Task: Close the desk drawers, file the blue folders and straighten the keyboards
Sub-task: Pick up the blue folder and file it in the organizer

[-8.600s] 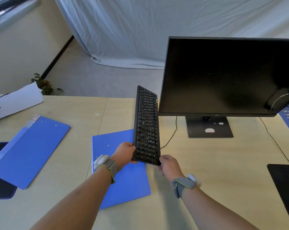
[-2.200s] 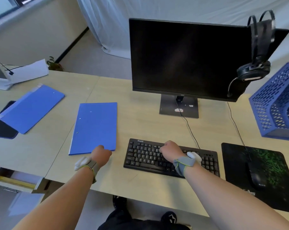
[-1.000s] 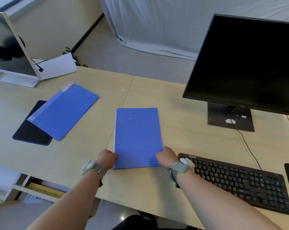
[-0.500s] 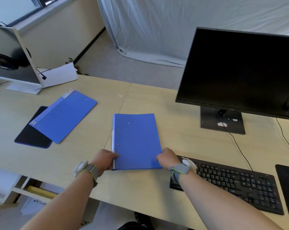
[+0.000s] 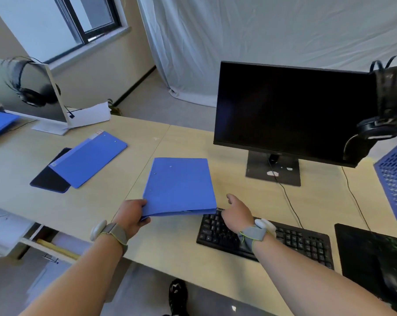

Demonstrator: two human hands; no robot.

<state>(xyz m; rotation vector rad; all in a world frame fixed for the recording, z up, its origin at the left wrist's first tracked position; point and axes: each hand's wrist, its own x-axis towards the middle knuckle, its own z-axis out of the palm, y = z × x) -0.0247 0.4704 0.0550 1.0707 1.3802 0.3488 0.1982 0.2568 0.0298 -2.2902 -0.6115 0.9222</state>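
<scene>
Blue folder [image 5: 179, 185] gripped by left hand [image 5: 132, 214]; right hand [image 5: 236, 212] spread loose.

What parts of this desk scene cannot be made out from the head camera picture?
- Mouse: blurred, near the right edge.
- Blue file tray: cut off by the right edge.
- Open drawer: contents mostly hidden under the desk.
- Left hand fingers: hidden beneath the lifted blue folder.

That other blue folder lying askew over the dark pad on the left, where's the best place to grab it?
Probably the near-right corner of the slanted blue folder, coming from the right. That end lies flat on the bare wooden desk with open space around it, while its near-left part overlaps the dark mouse pad. The left hand already holds the middle blue folder; the right hand is free.
</scene>
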